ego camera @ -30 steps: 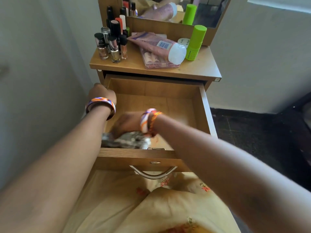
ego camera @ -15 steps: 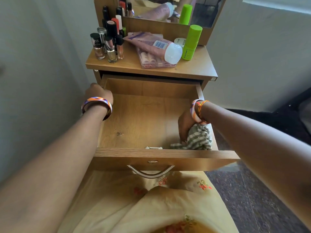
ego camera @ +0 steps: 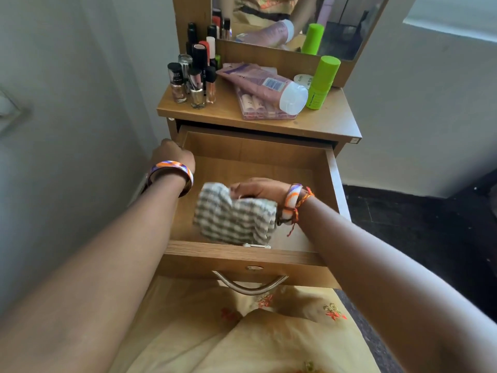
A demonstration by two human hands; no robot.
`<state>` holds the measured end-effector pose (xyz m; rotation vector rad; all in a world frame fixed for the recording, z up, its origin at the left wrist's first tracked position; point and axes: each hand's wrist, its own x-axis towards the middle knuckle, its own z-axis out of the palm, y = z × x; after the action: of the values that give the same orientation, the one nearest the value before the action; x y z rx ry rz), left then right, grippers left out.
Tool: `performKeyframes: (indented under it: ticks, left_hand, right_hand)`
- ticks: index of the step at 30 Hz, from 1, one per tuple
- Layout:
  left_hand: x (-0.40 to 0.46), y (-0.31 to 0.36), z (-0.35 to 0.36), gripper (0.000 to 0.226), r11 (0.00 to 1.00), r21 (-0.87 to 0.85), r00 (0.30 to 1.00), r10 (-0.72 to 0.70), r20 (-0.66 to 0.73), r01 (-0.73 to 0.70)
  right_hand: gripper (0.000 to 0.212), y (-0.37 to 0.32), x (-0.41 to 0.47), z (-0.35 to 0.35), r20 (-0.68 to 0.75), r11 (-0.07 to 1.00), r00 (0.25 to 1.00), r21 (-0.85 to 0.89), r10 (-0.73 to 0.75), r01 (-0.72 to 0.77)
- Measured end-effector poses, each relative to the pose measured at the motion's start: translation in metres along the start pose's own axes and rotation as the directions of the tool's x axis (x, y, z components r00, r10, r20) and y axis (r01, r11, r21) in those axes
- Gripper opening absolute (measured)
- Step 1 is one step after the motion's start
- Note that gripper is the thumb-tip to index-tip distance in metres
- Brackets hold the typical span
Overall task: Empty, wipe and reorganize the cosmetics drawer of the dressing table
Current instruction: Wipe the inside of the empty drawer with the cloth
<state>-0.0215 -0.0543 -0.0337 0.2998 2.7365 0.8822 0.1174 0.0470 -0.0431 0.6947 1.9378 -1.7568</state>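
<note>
Drawer (ego camera: 333, 179), one cloth (ego camera: 231, 222), two hands.

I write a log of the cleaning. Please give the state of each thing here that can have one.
drawer: pulled open, no cosmetics inside
checked cloth: bunched, inside the drawer
right hand: grips the cloth
left hand: holds the drawer's left wall
pink tube: lying, capped
green stick: upright, capped

Cloth (ego camera: 234, 220) now mid-drawer, from right.
</note>
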Motion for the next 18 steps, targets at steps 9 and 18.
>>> performKeyframes:
  ticks: [9,18]
  left_hand:
    - [0.002,-0.001,0.000,0.034,1.000,0.015,1.000,-0.005,0.006,0.005]
    - [0.004,-0.002,0.003,0.035,1.000,0.016,1.000,-0.006,0.004,0.006]
  right_hand:
    - [0.039,0.012,-0.006,-0.019,-0.130,0.969,0.991,-0.248,-0.036,0.002]
    - [0.073,0.019,-0.012,-0.035,-0.585,0.615,0.801,-0.680,-0.126,-0.400]
